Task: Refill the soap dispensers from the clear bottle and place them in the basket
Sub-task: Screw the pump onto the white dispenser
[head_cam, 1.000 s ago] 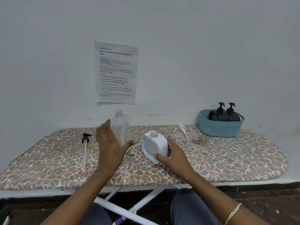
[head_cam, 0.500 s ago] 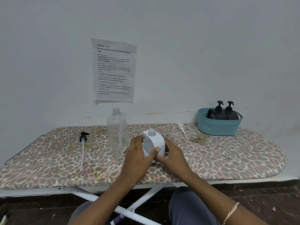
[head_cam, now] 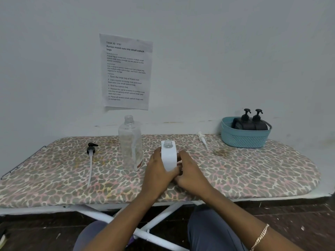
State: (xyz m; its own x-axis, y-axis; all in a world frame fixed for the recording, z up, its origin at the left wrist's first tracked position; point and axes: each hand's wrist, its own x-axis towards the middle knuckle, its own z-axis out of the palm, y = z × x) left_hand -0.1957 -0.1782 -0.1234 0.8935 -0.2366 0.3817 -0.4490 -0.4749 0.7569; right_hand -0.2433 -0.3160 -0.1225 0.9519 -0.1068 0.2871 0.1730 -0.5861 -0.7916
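Your ironing board [head_cam: 253, 174] is the workbench. Near its middle stands the white soap dispenser [head_cam: 169, 156], from which every place here is reckoned. Well to its right and farther back sits the teal basket [head_cam: 243, 138], holding two black dispensers [head_cam: 250, 124] with their pumps on, so those look finished. Just left of the white dispenser the clear bottle [head_cam: 130, 142] stands upright and uncapped, probably kept close so the pour is short.

You hold the dispenser upright between both hands. Your left hand [head_cam: 157, 171] wraps its left side with fingers curled round it, and your right hand [head_cam: 192, 173] clasps its lower right edge with fingers bent in. I judge this a steadying grip, since its neck is open. The white pump [head_cam: 202, 139] lies behind it to the right. A black pump [head_cam: 91, 150] lies far to its left, beyond the bottle.
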